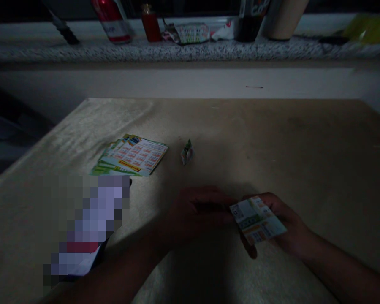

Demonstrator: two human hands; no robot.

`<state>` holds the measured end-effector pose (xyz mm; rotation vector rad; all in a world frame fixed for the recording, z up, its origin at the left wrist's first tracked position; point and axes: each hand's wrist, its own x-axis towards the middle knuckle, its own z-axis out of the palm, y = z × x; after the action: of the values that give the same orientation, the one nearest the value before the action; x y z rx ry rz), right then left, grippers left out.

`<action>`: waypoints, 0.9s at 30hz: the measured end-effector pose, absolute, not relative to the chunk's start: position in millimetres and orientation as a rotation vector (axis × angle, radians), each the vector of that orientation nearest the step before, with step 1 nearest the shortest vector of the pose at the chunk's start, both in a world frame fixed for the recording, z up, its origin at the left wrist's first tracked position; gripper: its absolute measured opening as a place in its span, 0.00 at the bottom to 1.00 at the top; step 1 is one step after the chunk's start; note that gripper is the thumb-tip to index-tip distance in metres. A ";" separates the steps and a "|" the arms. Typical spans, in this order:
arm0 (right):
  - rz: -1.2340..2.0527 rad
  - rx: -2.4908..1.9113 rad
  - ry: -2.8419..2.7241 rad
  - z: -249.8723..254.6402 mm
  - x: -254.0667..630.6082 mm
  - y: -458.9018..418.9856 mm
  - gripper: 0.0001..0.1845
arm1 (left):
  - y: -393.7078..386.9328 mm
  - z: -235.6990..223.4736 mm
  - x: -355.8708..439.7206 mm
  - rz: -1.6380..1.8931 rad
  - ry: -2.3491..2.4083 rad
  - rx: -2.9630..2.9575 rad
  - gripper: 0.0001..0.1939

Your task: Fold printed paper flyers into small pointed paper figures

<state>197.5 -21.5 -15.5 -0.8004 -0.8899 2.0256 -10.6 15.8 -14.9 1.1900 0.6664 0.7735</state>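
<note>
Above the near part of the table I hold a small printed card [258, 219], white with green and orange print, tilted towards me. My right hand [285, 223] is closed on it from the right, with its fingers partly hidden behind the card. My left hand [202, 211] reaches in from the left, and its thumb and fingertips close on the card's left edge; deep shadow dims the contact. Farther off to the left lies a loose stack of similar printed cards [139, 154]. A small crumpled scrap [186, 153] sits to the right of that stack.
Left of my forearm lies a phone-like device [91, 228], its screen pixelated. Behind the pale table [288, 139], a speckled stone ledge [183, 51] carries a red can [112, 23], a red bottle [151, 25], crumpled wrappers [193, 33] and a dark bottle [251, 21].
</note>
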 end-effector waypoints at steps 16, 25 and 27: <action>2.087 -0.779 -0.845 -21.1 197.7 -27.1 0.11 | 14.7 -16.9 -9.7 0.812 0.598 1.260 0.13; 2.070 -0.800 -0.852 -18.7 196.3 -24.0 0.16 | 14.4 -15.7 -8.7 0.810 0.633 1.318 0.14; 2.082 -0.804 -0.822 -21.5 196.9 -24.4 0.19 | 13.7 -16.5 -8.3 0.795 0.637 1.314 0.13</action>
<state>196.9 -24.4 -21.5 -0.8037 -0.8223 2.0821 -8.3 13.7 -16.5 1.3141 0.6371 0.7946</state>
